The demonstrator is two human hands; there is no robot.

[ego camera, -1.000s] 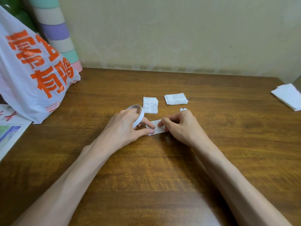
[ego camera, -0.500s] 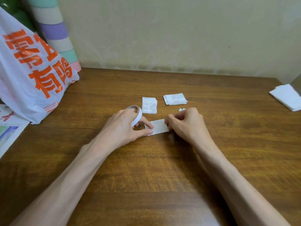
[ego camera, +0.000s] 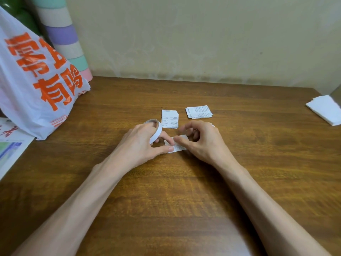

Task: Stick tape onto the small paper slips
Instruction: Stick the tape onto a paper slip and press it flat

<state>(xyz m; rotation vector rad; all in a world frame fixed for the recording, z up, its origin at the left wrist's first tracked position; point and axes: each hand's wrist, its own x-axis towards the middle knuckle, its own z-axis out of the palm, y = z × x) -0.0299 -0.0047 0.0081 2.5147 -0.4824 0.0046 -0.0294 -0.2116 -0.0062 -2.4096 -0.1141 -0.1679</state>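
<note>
Head view, left grip [ego camera: 140,145] round tape roll [ego camera: 157,132], right grip [ego camera: 203,143] unclear on slip [ego camera: 180,147], bag [ego camera: 36,100] contents hidden

wooden table [ego camera: 239,182], beige stained wall [ego camera: 184,34]

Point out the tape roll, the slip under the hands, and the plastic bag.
tape roll [ego camera: 158,130], head view, outer white band.
slip [ego camera: 180,148], head view, bare printed face.
plastic bag [ego camera: 36,74], head view, orange lettering.

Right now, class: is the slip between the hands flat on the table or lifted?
Flat: the paper slip lies on the wooden table, the left hand pressing it.
</note>
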